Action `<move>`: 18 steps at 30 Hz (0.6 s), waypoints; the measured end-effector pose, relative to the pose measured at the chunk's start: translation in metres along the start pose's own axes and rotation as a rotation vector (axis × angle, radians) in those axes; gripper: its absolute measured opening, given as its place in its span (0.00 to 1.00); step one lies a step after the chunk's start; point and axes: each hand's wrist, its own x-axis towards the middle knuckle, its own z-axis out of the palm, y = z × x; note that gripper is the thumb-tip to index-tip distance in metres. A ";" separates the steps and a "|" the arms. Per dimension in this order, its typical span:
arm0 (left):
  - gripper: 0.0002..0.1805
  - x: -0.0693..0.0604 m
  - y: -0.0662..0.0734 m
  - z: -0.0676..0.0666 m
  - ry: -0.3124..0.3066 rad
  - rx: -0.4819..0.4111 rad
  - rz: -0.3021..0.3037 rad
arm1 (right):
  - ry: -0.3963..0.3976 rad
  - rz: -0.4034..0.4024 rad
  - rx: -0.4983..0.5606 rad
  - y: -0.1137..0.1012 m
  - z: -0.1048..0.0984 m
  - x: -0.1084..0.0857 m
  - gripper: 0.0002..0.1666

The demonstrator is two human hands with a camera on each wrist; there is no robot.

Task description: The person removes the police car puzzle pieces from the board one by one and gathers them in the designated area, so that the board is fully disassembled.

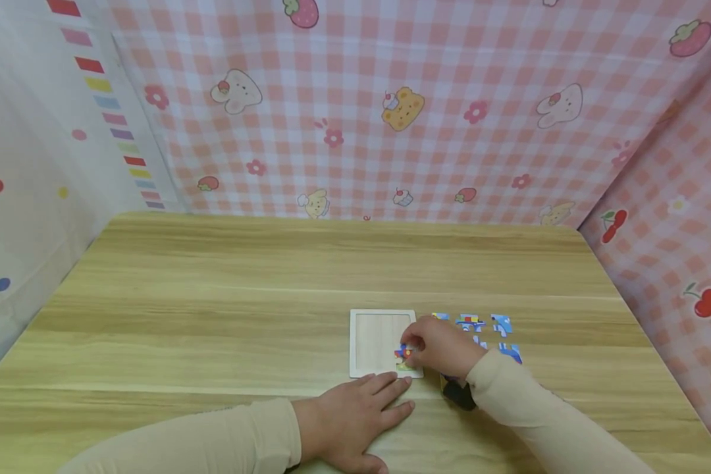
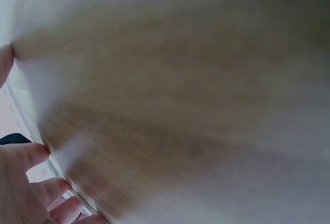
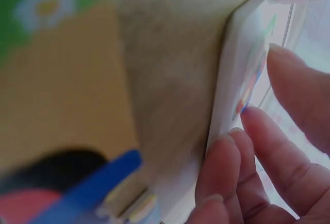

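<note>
A pale wooden puzzle tray (image 1: 353, 342) lies on the table, its bare base showing over most of its inside. At its lower right corner my right hand (image 1: 441, 345) pinches a colourful puzzle piece (image 1: 401, 359) between thumb and index finger. In the right wrist view the piece (image 3: 251, 90) lies close along the tray's border (image 3: 227, 74), with the thumb and finger at its edge. My left hand (image 1: 352, 418) lies flat and spread, its fingertips by the tray's near edge. The left wrist view shows only fingers (image 2: 33, 157) and blurred wood.
Several loose blue puzzle pieces (image 1: 501, 324) lie right of the tray, partly hidden by my right hand. A large blurred printed surface with a daisy (image 3: 46, 10) is close to the right wrist camera. Checked cloth (image 1: 355, 131) hangs behind the wooden table (image 1: 213, 316).
</note>
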 end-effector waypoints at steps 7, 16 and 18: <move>0.44 -0.001 0.002 0.001 0.030 0.032 -0.006 | 0.005 0.002 -0.022 -0.003 0.002 0.001 0.10; 0.44 0.000 0.001 0.000 0.020 0.026 0.000 | 0.013 -0.011 -0.031 -0.005 0.000 0.001 0.12; 0.44 0.000 0.001 0.000 0.017 0.027 0.000 | 0.014 -0.013 -0.016 -0.005 -0.001 0.000 0.12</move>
